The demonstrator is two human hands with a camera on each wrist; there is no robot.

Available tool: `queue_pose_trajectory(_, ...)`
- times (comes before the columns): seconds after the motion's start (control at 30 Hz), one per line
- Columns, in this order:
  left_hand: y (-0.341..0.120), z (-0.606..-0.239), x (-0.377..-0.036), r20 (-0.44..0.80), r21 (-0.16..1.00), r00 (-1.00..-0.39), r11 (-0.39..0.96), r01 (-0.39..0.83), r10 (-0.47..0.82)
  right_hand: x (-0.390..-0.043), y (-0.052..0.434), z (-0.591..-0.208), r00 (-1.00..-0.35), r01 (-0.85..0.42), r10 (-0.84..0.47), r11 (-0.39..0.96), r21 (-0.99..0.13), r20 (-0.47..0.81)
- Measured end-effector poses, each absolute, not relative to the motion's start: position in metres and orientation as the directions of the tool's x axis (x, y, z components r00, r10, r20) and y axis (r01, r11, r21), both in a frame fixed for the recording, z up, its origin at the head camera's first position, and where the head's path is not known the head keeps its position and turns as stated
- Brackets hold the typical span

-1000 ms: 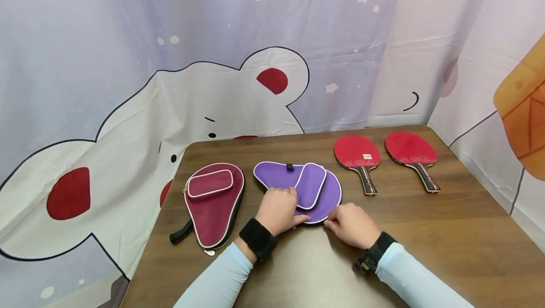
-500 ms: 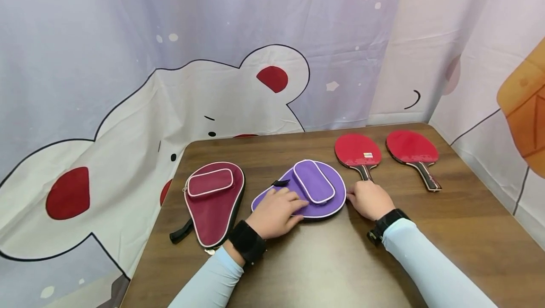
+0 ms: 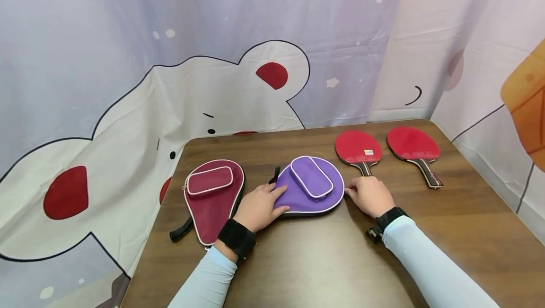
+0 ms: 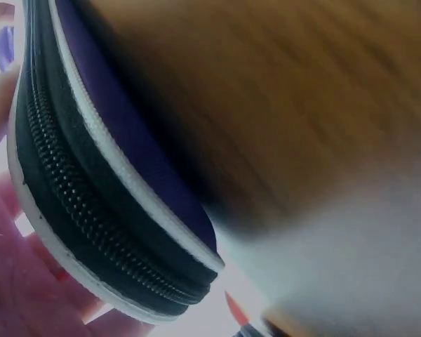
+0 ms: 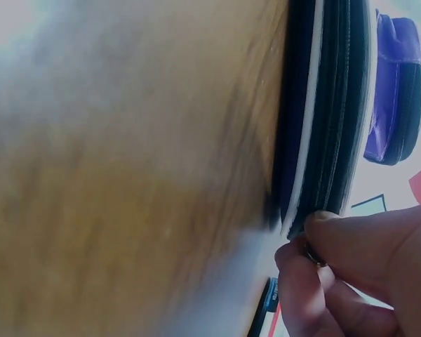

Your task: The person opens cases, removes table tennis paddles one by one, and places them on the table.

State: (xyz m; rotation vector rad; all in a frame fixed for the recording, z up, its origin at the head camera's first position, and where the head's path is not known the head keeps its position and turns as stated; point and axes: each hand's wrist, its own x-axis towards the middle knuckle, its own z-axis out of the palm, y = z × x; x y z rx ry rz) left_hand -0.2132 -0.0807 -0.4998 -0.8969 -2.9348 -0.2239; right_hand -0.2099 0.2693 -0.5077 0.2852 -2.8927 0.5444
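purple case (image 3: 311,189) flat, narrow end toward left | left hand (image 3: 257,206) flat on it | right hand (image 3: 369,195) grip pinches zipper

Fingers (image 4: 14,281) touch the purple case's (image 4: 119,133) black zipper edge (image 4: 77,203); table (image 4: 281,91) blurred.

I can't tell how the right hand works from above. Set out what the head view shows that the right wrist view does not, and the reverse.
Only the head view shows the maroon racket case, two red table tennis rackets, the left hand resting on the purple case and the wooden table. Only the right wrist view shows the fingertips pinching something small and dark at the case's black zipper edge. Both show the purple racket case and the right hand.
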Motion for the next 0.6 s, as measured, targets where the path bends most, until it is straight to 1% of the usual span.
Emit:
queue_pose_trajectory(0.13, -0.076, -0.500, -0.211, 0.103, 0.087, -0.840, 0.837, 0.540, 0.532, -0.207, 0.267, -0.507, -0.965, -0.217, -0.143, 0.908, -0.357, 0.222)
queue_pose_trajectory(0.33, -0.069, -0.498, -0.208, 0.106, 0.055, -0.854, 0.854, 0.517, 0.510, -0.205, 0.261, -0.507, -0.955, -0.247, -0.163, 0.899, -0.362, 0.246)
queue_pose_trajectory(0.6, -0.062, -0.488, -0.206, 0.086, 0.051, -0.845, 0.845, 0.533, 0.528, -0.204, 0.251, -0.503, -0.946, -0.277, -0.186, 0.890, -0.363, 0.265)
